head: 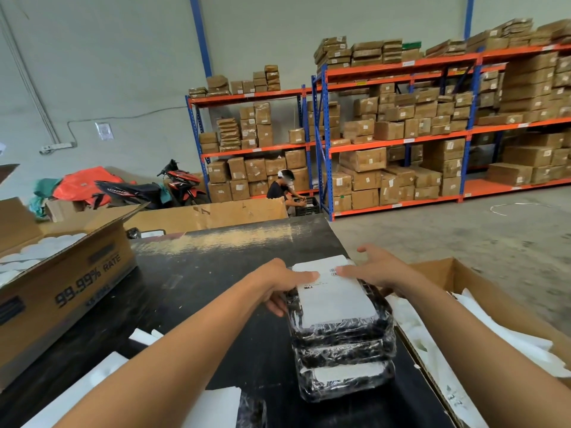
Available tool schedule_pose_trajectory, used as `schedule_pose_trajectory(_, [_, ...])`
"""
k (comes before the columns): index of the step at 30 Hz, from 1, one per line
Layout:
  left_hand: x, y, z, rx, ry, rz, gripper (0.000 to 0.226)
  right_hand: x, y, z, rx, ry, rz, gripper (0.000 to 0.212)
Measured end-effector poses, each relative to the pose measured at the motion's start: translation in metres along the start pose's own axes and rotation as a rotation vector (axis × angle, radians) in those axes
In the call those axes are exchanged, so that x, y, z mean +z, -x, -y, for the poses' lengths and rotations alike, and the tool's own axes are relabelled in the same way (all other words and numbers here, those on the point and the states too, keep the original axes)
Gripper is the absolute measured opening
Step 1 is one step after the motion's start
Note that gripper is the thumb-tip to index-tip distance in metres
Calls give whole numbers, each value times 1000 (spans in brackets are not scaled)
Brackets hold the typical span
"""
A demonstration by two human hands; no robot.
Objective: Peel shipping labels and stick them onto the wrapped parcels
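two flat hands, left hand (285, 281) and right hand (375, 270), pressed white paper shipping label (332, 296) onto top black plastic-wrapped parcel (340, 327); i judged uneven pressure might wrinkle label or topple stack.

light: even, soft | glare: table (216, 239) far edge | edges: wide-angle bowing, soft

Your left hand (287, 281) and right hand (375, 270) are bare, both forearms uncovered (no sleeves, gloves or jewellery visible).
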State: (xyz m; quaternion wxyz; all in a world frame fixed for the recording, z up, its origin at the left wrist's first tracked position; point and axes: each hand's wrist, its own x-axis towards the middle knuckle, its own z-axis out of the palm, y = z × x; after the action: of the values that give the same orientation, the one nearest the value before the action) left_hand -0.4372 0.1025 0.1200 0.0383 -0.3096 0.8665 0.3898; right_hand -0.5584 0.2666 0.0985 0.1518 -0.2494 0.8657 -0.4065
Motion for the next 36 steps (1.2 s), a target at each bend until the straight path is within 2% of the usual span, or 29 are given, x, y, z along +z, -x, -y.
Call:
schedule_pose_trajectory(2, [3, -3, -1, 4, -31, -44, 75, 7, -1, 1, -15, 60, -23, 85])
schedule_pose_trajectory(6, [0, -8, 14, 22, 106, -10, 78, 9, -2, -17, 13, -161, -53, 68])
schedule_pose_trajectory(8, [-2, -8, 15, 34, 119, 6, 81, 7, -2, -22, 16, -148, -48, 64])
schedule_pose_trajectory(12, [-2, -10, 2, 13, 3, -14, 72, 1, -5, -6, 16, -67, -6, 65])
schedule_pose_trajectory(16, [5, -14, -5, -9, -107, -78, 61, 9, -11, 1, 7, 96, -45, 81])
schedule_pose_trajectory(20, [-1, -16, 4, -22, -1, -1, 44, 3, -13, -15, 65, -58, -29, 66])
schedule_pose_trajectory(23, [-3, -20, 3, -30, -2, 8, 60, -4, -18, -8, 90, -10, 27, 70])
schedule_pose_trajectory(27, [2, -32, -13, -68, -173, -40, 87, 6, -30, 17, 33, 120, 21, 81])
schedule_pose_trajectory(30, [1, -40, -16, -95, -213, -48, 86, 9, -39, 17, 71, 135, 10, 69])
schedule_pose_trajectory(33, [-5, -44, -11, -134, -90, 20, 70, 1, -47, 3, 127, -23, 42, 26])
schedule_pose_trajectory(36, [-10, -44, -11, -158, -56, 72, 60, -6, -52, 7, 162, 16, 92, 28])
